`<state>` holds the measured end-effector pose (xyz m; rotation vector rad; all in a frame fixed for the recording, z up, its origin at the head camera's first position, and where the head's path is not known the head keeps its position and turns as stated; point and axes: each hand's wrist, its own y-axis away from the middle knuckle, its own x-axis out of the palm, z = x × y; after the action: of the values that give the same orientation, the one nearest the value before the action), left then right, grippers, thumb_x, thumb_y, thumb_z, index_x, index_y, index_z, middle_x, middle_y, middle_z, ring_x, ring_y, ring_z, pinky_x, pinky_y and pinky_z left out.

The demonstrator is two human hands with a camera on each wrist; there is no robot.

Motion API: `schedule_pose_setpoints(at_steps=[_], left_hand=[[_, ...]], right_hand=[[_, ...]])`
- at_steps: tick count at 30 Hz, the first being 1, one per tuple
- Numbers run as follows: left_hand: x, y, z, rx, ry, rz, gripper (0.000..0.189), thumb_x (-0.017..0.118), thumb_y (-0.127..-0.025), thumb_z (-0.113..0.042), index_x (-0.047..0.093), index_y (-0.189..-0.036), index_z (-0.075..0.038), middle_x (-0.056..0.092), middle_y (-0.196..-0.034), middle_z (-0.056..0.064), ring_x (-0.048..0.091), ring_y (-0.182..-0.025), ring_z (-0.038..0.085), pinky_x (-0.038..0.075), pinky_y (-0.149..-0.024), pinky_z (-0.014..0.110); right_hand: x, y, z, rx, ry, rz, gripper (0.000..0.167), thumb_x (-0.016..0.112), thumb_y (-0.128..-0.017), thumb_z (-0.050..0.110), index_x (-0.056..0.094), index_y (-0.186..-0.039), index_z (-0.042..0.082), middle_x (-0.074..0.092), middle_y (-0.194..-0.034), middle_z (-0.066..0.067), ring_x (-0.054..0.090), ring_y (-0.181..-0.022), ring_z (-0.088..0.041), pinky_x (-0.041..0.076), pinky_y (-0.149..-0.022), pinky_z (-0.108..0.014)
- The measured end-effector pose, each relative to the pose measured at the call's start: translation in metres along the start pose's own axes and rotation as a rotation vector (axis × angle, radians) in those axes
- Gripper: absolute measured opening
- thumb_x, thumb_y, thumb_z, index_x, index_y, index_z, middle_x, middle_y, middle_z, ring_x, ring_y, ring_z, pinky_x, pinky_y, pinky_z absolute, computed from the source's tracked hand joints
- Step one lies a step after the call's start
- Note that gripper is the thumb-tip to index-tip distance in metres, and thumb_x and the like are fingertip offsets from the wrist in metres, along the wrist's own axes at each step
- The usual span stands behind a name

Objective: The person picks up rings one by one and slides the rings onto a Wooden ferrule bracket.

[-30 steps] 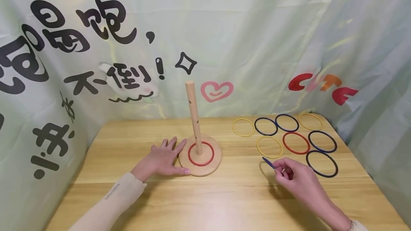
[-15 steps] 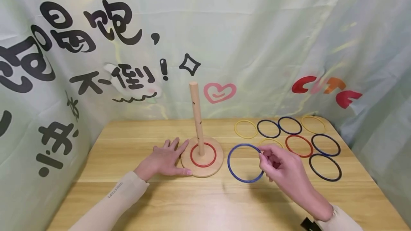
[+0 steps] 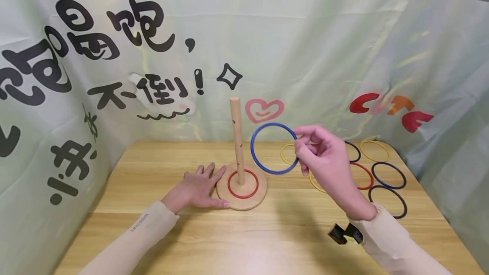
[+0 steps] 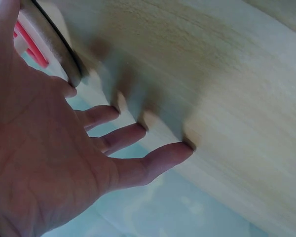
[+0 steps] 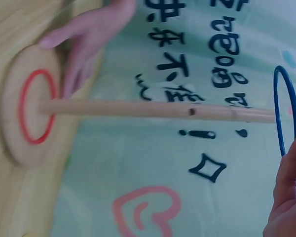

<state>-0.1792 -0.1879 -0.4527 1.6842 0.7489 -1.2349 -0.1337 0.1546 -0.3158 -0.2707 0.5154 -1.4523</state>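
Raised above the table, my right hand (image 3: 322,156) pinches a blue ring (image 3: 253,150) by its right edge, between thumb and fingers. The ring hangs to the right of an upright wooden peg (image 3: 237,139), and in the right wrist view the ring (image 5: 277,98) overlaps the peg's top end. A red ring (image 3: 230,192) lies around the peg's foot on the round wooden base (image 3: 259,196). At the base's left edge my left hand (image 3: 196,190) rests with spread fingers, its thumb and index finger at the rim. The left wrist view shows its other fingers (image 4: 163,160) extended.
On the table's right lie several more rings, among them a yellow ring (image 3: 374,141), a red ring (image 3: 371,177), a blue ring (image 3: 405,177) and a dark ring (image 3: 406,207). My right arm hides some. A printed curtain (image 3: 305,54) stands behind the wooden table (image 3: 267,241).
My right hand has lifted the blue ring up and to the left, turning its round face toward the head camera. My left hand has stayed at the base.
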Motion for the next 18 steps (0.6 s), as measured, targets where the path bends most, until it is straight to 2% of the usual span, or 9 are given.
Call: schedule_pose_setpoints(at_steps=[7, 12, 18], left_hand=[[0.004, -0.001, 0.002, -0.008, -0.017, -0.003, 0.124, 0.06, -0.084, -0.095, 0.019, -0.177, -0.024, 0.025, -0.175, 0.025, 0.033, -0.152, 0.059, 0.039, -0.1, 0.085], [0.003, -0.002, 0.002, -0.003, -0.002, -0.007, 0.123, 0.06, -0.084, -0.094, 0.02, -0.177, -0.024, 0.025, -0.175, 0.026, 0.032, -0.152, 0.061, 0.037, -0.1, 0.087], [0.0, -0.001, 0.0, 0.0, -0.01, -0.009, 0.124, 0.06, -0.084, -0.094, 0.021, -0.177, -0.023, 0.026, -0.175, 0.026, 0.033, -0.152, 0.061, 0.039, -0.099, 0.086]], right_hand=[[0.023, -0.036, 0.017, 0.03, -0.157, -0.022, 0.021, 0.067, -0.102, 0.0, 0.075, -0.121, 0.004, 0.061, -0.079, -0.012, 0.051, -0.053, -0.02, 0.045, -0.046, -0.028], [0.039, -0.057, 0.025, 0.01, -0.184, -0.006, 0.021, 0.067, -0.1, 0.0, 0.076, -0.119, 0.004, 0.063, -0.084, -0.012, 0.052, -0.054, -0.02, 0.046, -0.048, -0.027], [0.053, -0.073, 0.023, 0.008, -0.192, -0.007, 0.02, 0.067, -0.098, -0.002, 0.076, -0.116, 0.002, 0.065, -0.083, -0.015, 0.055, -0.054, -0.019, 0.048, -0.049, -0.026]])
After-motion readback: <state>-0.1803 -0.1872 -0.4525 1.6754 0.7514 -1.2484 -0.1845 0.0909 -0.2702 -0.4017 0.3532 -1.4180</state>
